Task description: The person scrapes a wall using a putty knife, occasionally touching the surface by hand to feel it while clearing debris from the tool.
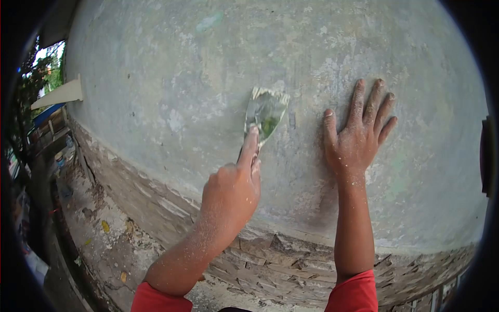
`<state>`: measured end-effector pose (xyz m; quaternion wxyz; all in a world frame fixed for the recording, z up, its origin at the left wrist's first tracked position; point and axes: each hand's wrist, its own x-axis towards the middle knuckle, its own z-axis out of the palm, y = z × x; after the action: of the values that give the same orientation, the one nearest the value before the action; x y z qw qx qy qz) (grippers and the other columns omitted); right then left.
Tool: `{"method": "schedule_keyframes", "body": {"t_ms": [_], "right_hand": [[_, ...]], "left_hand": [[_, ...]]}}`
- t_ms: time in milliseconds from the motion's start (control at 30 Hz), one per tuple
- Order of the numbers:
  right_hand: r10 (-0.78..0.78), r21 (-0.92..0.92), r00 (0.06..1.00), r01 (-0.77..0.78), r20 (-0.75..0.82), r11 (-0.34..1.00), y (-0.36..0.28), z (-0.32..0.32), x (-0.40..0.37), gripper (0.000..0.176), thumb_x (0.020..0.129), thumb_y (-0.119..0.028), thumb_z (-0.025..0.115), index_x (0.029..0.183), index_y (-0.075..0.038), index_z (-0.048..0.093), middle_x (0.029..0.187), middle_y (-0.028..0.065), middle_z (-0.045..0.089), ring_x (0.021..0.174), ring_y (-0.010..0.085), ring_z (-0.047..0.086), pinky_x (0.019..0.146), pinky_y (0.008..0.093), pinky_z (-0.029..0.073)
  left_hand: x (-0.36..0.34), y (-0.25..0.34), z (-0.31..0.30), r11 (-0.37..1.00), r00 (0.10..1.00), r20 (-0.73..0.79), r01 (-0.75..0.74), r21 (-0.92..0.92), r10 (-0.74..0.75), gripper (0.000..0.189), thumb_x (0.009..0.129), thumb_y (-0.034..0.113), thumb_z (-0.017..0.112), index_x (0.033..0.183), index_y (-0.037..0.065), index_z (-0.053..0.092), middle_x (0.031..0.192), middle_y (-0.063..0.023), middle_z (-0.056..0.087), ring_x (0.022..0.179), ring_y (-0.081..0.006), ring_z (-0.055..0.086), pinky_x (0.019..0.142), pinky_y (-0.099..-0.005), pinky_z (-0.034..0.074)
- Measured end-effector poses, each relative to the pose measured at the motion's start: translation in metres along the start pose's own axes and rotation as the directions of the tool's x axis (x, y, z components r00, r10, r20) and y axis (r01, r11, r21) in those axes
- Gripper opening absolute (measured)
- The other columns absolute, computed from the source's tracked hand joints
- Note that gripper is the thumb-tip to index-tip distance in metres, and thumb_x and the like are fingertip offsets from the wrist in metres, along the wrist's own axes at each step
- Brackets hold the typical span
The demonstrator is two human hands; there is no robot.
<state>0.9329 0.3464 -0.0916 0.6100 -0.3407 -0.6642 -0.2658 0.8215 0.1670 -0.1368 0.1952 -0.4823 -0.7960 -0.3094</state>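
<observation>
Nearest: two red sleeves, left one [161, 298] and right one [352, 292], one per arm. One scraper [266, 117] in the scene, held in the left hand [231, 190]. Key relation: blade lies just beyond the left fingers, on the far side, a touch to the right. Long axis runs near to far, far end leaned slightly right; broad edge is pointed away from the hand. Left index finger is laid along the tool toward the blade, the others are curled round the handle, which is mostly hidden. Whether the full edge is touching the wall [291, 41] can't be told.

Right hand [356, 140] is set flat on the wall, right of the blade and apart from it; four fingers and thumb spread, nothing gripped. Left hand is clearly the nearer one to the tool. Pale dust is seen on both hands. Count: two hands, one scraper, one wall, worn and patchy.

Below the wall, one rough stone band [275, 260]. Left of that, littered ground [112, 255]; at least two yellowish leaves [105, 226] counted. Far left: foliage [53, 78], blurred.
</observation>
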Motion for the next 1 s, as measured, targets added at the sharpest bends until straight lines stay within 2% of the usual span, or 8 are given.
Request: {"method": "schedule_keyframes", "body": {"t_ms": [133,300,367,433,500,600,767,1000], "right_hand": [[-0.025,0.021,0.999,0.025,-0.026,0.999,0.001,0.003,-0.003,0.072,0.086,-0.043,0.054,0.149,-0.019,0.031,0.159,0.0083,0.012,0.146,0.0334,0.004,0.115,0.0557,0.001],[-0.073,-0.014,0.988,0.072,-0.136,0.997,0.002,0.010,-0.004,0.068,0.088,-0.043,0.052,0.149,-0.025,0.030,0.159,0.0032,0.014,0.147,0.0293,0.008,0.117,0.0523,0.004],[-0.092,-0.011,0.983,0.091,-0.157,0.996,0.003,0.015,-0.005,0.066,0.089,-0.043,0.051,0.149,-0.028,0.029,0.159,0.0011,0.014,0.147,0.0287,0.009,0.117,0.0514,0.006],[-0.153,-0.092,0.958,0.134,-0.242,0.987,0.004,0.021,-0.009,0.062,0.094,-0.050,0.043,0.150,-0.029,0.026,0.159,-0.0007,0.014,0.146,0.0285,0.011,0.117,0.0521,0.009],[-0.151,-0.114,0.967,0.129,-0.204,0.985,0.000,0.025,-0.019,0.066,0.091,-0.046,0.048,0.150,-0.028,0.026,0.159,0.0005,0.013,0.146,0.0291,0.010,0.117,0.0530,0.008],[-0.095,-0.125,0.977,0.072,-0.192,0.990,-0.024,0.036,-0.034,0.071,0.092,-0.049,0.045,0.153,-0.024,0.018,0.160,0.0024,0.008,0.147,0.0309,0.005,0.116,0.0538,0.003],[0.008,-0.019,0.999,-0.009,-0.035,1.000,-0.128,0.055,-0.063,0.080,0.087,-0.047,0.052,0.152,-0.015,0.020,0.160,0.0119,0.006,0.146,0.0386,-0.001,0.115,0.0561,-0.003],[0.060,-0.024,0.997,-0.059,0.046,0.998,-0.233,0.096,-0.124,0.075,0.091,-0.053,0.041,0.151,-0.012,0.023,0.159,0.0119,0.008,0.146,0.0369,-0.002,0.114,0.0554,-0.006]], "left_hand": [[0.000,-0.020,0.012,0.989,0.992,-0.060,0.102,-0.103,-0.109,0.058,0.095,0.020,0.051,0.148,0.012,0.028,0.069,-0.0214,0.063,0.064,-0.0377,0.065,0.056,-0.0451,0.051],[0.087,-0.038,-0.036,0.999,0.893,-0.449,0.014,-0.051,-0.035,0.051,0.096,0.024,0.048,0.143,0.008,0.035,0.075,-0.0276,0.063,0.077,-0.0438,0.064,0.070,-0.0511,0.051],[0.080,-0.055,-0.031,0.997,0.927,-0.372,0.009,-0.082,-0.039,0.054,0.096,0.024,0.047,0.145,0.008,0.031,0.073,-0.0261,0.063,0.074,-0.0433,0.064,0.067,-0.0511,0.051],[0.041,-0.075,-0.010,0.974,0.976,-0.112,0.171,-0.149,-0.189,0.058,0.096,0.024,0.047,0.148,0.010,0.025,0.071,-0.0245,0.064,0.069,-0.0430,0.064,0.064,-0.0512,0.050],[-0.004,-0.122,0.041,0.956,0.973,-0.092,0.188,-0.227,-0.213,0.061,0.096,0.024,0.047,0.150,0.012,0.020,0.069,-0.0233,0.063,0.066,-0.0428,0.063,0.062,-0.0512,0.050],[0.002,-0.161,0.024,0.929,0.957,-0.053,0.263,-0.261,-0.286,0.057,0.097,0.025,0.047,0.149,0.016,0.026,0.074,-0.0244,0.062,0.066,-0.0390,0.063,0.060,-0.0446,0.048],[0.105,-0.187,-0.082,0.990,0.934,-0.347,0.042,-0.136,-0.088,0.052,0.097,0.028,0.045,0.145,0.014,0.034,0.077,-0.0263,0.063,0.076,-0.0422,0.064,0.072,-0.0485,0.050],[0.005,-0.289,-0.014,0.995,0.990,0.140,-0.015,-0.097,0.029,0.059,0.098,0.025,0.047,0.150,0.016,0.020,0.063,-0.0158,0.061,0.062,-0.0344,0.066,0.055,-0.0448,0.053]]}}
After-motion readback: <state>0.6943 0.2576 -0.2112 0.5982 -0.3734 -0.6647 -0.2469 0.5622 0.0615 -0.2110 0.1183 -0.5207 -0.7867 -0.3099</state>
